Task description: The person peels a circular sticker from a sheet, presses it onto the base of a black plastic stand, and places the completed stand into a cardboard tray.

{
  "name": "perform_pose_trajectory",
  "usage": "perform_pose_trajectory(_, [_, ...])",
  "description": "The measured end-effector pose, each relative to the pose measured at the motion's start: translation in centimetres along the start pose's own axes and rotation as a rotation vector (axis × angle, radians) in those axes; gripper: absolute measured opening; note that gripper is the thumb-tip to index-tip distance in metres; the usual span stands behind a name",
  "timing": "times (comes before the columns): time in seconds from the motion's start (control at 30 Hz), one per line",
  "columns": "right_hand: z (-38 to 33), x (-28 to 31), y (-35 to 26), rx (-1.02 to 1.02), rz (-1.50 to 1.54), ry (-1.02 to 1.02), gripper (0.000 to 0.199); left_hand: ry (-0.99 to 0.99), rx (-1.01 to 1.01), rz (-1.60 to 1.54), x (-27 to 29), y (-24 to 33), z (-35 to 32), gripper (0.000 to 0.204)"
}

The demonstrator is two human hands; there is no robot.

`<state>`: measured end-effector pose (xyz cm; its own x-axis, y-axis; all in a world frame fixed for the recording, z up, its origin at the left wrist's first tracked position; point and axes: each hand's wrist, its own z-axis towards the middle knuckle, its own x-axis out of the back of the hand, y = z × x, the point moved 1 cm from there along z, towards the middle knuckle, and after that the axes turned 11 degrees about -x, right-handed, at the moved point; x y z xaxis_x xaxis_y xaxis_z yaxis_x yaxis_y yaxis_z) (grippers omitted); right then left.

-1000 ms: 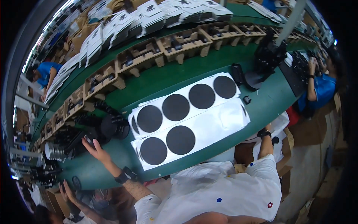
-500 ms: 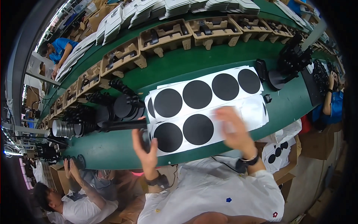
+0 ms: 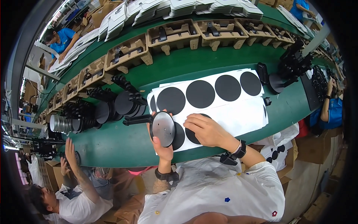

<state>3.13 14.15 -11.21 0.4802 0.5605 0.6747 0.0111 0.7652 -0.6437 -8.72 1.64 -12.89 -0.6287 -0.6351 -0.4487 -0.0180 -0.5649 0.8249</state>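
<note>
My left hand is closed around a stand base, a round plate tilted with its bare metal underside showing. From the plate a black arm sticks out to the left. My right hand is just right of it, fingers bent and pressed together over a black disc on a white backing sheet. Whatever its fingertips pinch, if anything, is hidden. Another black disc on the sheet is partly covered by the base. Several larger-looking discs line the row behind.
Black stands crowd the bench at left, with more stands at right. Brown moulded trays line the far side. A co-worker sits at lower left; another person works at right. A cardboard box holds used sheets.
My left hand has brought the stand rightward over the sheet and turned its metal underside into view. My right hand has moved left to the second front disc, its fingers now bent.
</note>
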Motion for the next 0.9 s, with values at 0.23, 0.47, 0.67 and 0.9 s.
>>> perform_pose_trajectory(0.23, [-0.2,1.1,0.9,0.046,0.103,0.023,0.04,0.021,-0.031,0.049,-0.2,-0.3,0.3,0.076])
perform_pose_trajectory(0.47, [-0.6,6.2,2.0,-0.03,1.002,1.063,0.012,-0.021,-0.032,-0.075,-0.9,0.7,0.9,0.078])
perform_pose_trajectory(0.67, [-2.8,7.1,-2.5,-0.2,1.063,0.566,0.015,-0.2,0.198,-0.435,-5.6,3.6,1.4,0.081])
perform_pose_trajectory(0.9, [-1.9,6.7,-4.0,-0.356,1.328,0.366,0.013,-0.249,0.249,-0.45,-10.0,4.6,1.7,0.079])
